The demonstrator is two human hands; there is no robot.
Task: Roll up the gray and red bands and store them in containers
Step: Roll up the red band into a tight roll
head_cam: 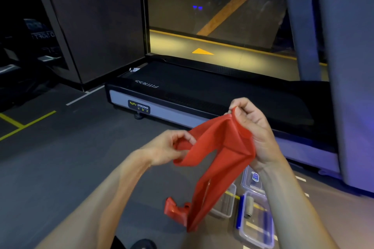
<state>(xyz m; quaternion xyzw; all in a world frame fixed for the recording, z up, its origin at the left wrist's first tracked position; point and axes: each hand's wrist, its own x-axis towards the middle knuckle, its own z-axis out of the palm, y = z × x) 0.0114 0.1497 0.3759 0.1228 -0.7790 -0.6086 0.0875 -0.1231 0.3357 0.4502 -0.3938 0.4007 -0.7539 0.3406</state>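
Red band (218,147) pinched by both the left hand (166,147) and right hand (253,127), its tail hanging toward clear containers (255,220) at five o'clock.

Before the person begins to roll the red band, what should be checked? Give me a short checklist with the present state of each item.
1. Left hand grips one end of the red band: ok.
2. Right hand pinches the other end: ok.
3. Band flat and untwisted: not ok, it is folded and creased.
4. Lower part hangs free: not ok, it trails toward the floor.
5. Open container ready below: ok.
6. Gray band already stored: ok, a gray roll lies in the other container.
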